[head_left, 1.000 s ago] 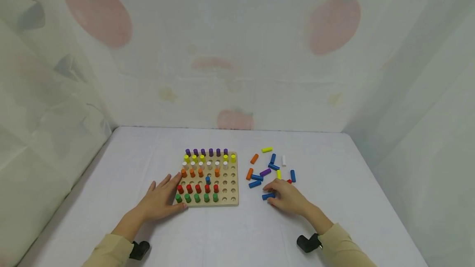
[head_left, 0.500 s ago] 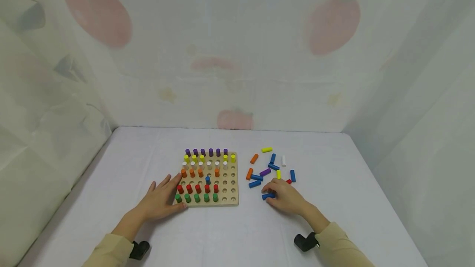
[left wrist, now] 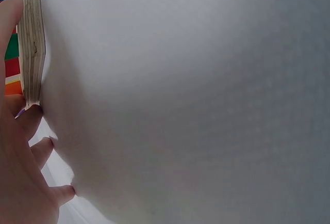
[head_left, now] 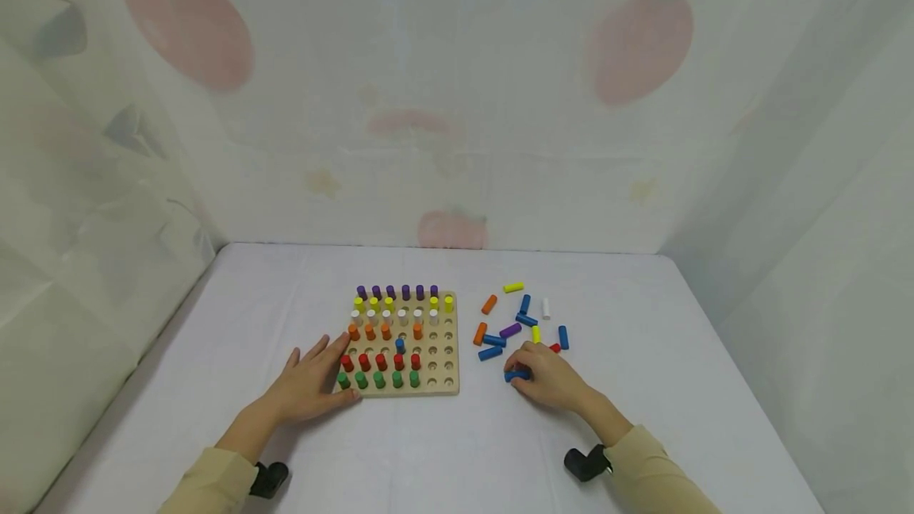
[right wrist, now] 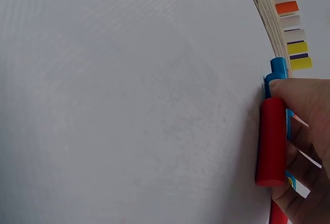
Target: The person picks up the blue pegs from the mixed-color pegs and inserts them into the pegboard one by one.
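In the head view, a wooden pegboard [head_left: 440,389] carries rows of coloured pegs, from purple at the back to green at the front. Spread along the board's left edge, my left hand [head_left: 309,387] steadies it with thumb and index finger touching; the other fingers rest on the cloth, as the left wrist view shows. To the right of the board, my right hand [head_left: 550,377] pinches a blue peg [head_left: 516,376] between thumb and fingers, low over the table. Close by the thumb in the right wrist view lies a red peg [right wrist: 271,144], hidden under the hand from above.
Loose pegs lie scattered beyond the right hand: several blue ones, an orange peg [head_left: 489,304], a purple peg [head_left: 510,331], a white peg [head_left: 546,308] and a yellow peg [head_left: 513,287]. A white cloth covers the table [head_left: 443,466]. Printed curtains stand behind and at both sides.
My right hand has shifted slightly left, and its thumb and fingers have closed around the blue peg, which is now raised a touch. The left hand and the pegboard have stayed put.
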Available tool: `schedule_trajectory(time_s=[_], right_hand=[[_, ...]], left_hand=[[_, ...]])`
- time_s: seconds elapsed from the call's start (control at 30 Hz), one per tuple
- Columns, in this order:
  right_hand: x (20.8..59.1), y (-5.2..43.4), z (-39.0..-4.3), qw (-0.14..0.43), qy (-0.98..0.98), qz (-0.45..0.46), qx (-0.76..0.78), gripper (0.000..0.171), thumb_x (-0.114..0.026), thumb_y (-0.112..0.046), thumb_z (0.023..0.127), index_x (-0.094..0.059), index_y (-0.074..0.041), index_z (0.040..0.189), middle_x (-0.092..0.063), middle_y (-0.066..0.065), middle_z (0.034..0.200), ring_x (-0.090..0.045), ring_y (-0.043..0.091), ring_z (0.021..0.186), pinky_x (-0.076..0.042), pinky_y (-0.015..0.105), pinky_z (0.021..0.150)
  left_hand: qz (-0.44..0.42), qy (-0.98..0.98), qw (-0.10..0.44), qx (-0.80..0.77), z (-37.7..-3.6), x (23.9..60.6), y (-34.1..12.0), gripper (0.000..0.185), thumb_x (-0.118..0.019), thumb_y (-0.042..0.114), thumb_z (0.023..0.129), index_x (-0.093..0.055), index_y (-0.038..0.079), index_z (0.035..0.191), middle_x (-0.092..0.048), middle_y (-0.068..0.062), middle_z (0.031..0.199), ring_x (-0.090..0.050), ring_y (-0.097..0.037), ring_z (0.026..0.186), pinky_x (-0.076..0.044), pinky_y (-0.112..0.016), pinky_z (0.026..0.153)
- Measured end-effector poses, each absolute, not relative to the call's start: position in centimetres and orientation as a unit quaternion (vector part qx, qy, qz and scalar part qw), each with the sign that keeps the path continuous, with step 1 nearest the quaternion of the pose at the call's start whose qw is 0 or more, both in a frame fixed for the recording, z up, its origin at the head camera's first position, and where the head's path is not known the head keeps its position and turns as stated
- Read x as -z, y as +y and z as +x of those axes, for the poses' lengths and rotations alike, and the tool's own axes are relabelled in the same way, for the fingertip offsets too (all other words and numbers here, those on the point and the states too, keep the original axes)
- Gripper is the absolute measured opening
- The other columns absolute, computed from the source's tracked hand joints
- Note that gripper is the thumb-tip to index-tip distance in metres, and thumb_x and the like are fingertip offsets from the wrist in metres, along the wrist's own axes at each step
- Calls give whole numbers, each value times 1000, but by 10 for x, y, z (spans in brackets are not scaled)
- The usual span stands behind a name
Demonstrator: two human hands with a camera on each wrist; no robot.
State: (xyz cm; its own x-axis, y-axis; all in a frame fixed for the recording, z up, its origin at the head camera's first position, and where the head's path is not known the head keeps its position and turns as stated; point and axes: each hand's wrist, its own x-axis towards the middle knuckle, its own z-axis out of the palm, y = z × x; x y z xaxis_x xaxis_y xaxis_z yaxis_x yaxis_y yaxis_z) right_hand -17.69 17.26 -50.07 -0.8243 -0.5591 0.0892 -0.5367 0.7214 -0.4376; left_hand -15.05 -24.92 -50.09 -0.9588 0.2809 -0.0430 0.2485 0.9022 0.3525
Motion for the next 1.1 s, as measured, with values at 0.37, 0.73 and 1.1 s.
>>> schedule_trajectory(time_s=[0.37,0.73,1.1], right_hand=[[503,172,-178,14,925,-306,224,15,-69,-23,82,-65,-21,96,-51,-11,86,-45,5,78,-46,18,68],[504,169,-178,-3,922,-314,226,15,-70,-21,81,-65,-20,95,-52,-11,84,-46,3,77,-47,17,68],[496,163,-181,-3,926,-305,222,17,-69,-23,82,-64,-20,98,-55,-12,86,-48,3,79,-48,19,70]], left_hand=[[137,974,49,-173,-152,502,-250,100,-58,69,72,-25,12,147,-32,-11,148,-24,-40,136,-9,-70,102],[136,974,50,-173,-152,503,-250,100,-59,68,73,-25,11,147,-32,-12,148,-24,-40,136,-9,-70,102],[135,975,47,-172,-151,502,-249,100,-59,69,72,-25,11,146,-32,-11,148,-24,-40,136,-10,-70,102]])
